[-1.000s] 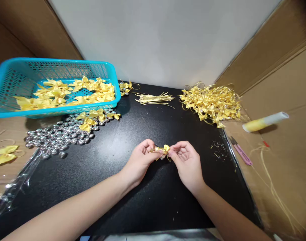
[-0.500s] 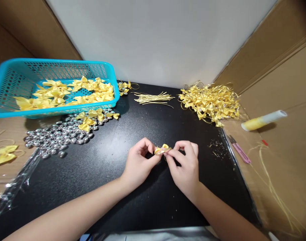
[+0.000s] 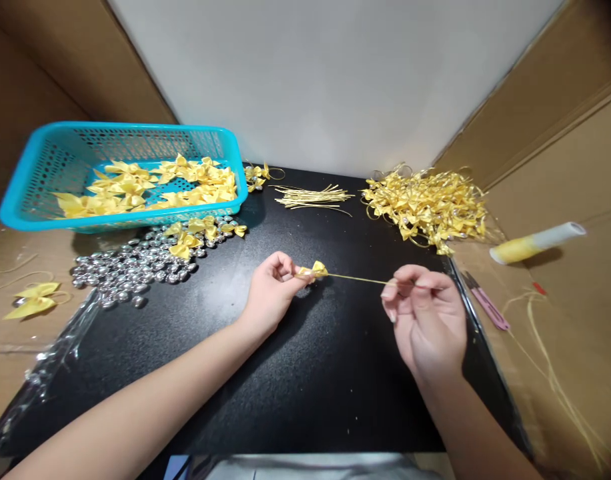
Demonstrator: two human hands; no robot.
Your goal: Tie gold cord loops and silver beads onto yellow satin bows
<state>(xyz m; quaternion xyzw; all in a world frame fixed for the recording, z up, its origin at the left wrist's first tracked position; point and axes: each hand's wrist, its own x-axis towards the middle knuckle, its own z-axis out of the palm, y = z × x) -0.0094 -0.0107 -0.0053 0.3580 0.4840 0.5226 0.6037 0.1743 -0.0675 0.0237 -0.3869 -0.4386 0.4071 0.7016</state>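
Observation:
My left hand (image 3: 274,287) pinches a small yellow ribbon bow (image 3: 317,269) between thumb and fingers above the black tabletop. From the bow a thin gold cord (image 3: 358,278) runs nearly straight to the right. Its other end is pinched in my right hand (image 3: 428,320), whose palm is turned partly up. Part of the bow is hidden behind my left fingertips. Beyond my hands lies a bundle of cut gold cords (image 3: 313,195).
A blue plastic basket (image 3: 120,223) of yellow bows stands back left, with silver beads (image 3: 135,267) in front. Finished-looking bows with loops (image 3: 425,207) are heaped back right. Pink-handled snips (image 3: 488,309) and a yellow-white tube (image 3: 535,243) lie at the right.
My right hand has moved away to the right, drawing the cord out from the bow. My left hand keeps the bow and has shifted slightly left and up.

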